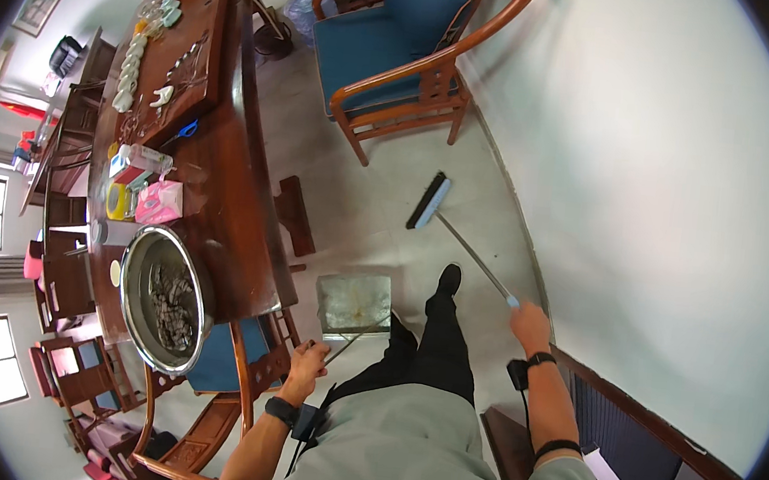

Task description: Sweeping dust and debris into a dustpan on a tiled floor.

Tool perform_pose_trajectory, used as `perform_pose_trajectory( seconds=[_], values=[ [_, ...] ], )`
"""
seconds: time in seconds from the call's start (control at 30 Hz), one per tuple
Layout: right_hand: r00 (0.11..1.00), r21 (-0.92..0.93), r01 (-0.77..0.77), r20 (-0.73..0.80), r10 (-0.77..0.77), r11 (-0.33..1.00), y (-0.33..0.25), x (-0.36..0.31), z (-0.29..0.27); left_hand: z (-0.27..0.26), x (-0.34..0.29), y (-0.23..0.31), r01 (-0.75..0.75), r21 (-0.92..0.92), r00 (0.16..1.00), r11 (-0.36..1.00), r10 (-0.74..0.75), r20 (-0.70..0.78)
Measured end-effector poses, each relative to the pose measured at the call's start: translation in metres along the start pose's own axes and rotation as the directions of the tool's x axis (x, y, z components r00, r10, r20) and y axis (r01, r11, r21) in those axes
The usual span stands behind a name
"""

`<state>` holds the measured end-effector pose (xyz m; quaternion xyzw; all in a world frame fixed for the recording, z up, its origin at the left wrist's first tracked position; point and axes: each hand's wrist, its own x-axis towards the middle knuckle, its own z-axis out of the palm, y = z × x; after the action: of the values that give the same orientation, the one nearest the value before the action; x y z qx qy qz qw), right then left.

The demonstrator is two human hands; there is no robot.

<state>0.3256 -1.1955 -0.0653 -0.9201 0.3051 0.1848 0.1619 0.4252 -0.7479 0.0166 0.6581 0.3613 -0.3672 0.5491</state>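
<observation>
- Nearest the head camera: person's grey shirt and black trousers, both forearms coming in from the lower edge.
- Left hand (307,362) was closed around the thin handle of a metal dustpan (355,304); pan sat flat on the floor just ahead of that hand, beside the wooden table (239,217), mouth facing away from the person.
- Right hand (531,324) was closed on the top end of the broom (459,233).
- Broom's long axis ran from the right hand up and left, down to the floor; the black bristle head (429,202) lay beyond the dustpan, pointing toward the blue chair (394,42).
- Bristle head and pan were apart, bare floor between them; the left hand was nearer the pan.
</observation>
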Motion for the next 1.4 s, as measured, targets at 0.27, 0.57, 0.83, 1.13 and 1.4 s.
perform_pose_trajectory(
  seconds=[0.27,0.57,0.83,1.13,1.4],
  values=[
    [0.962,-0.071,-0.251,0.096,0.257,0.965,0.094,-0.052,-0.050,0.029,0.026,0.037,0.014,-0.090,0.997,0.996,-0.007,0.075],
    [0.986,-0.157,-0.151,0.041,0.159,0.976,0.106,-0.043,-0.121,0.077,0.038,0.093,0.028,-0.094,1.000,0.995,-0.028,0.005],
    [0.999,-0.073,-0.046,-0.007,0.045,0.996,0.073,0.089,-0.131,0.107,0.041,0.122,-0.017,-0.059,1.000,0.998,0.018,0.021],
    [0.991,0.163,-0.123,-0.033,0.130,0.979,0.036,0.190,-0.070,0.149,0.029,0.165,-0.049,-0.008,0.996,0.999,0.049,0.076],
    [0.892,0.255,-0.450,0.172,0.417,0.856,0.044,0.056,-0.019,0.153,0.054,0.181,0.015,0.071,0.988,0.997,-0.026,0.151]
  ],
)
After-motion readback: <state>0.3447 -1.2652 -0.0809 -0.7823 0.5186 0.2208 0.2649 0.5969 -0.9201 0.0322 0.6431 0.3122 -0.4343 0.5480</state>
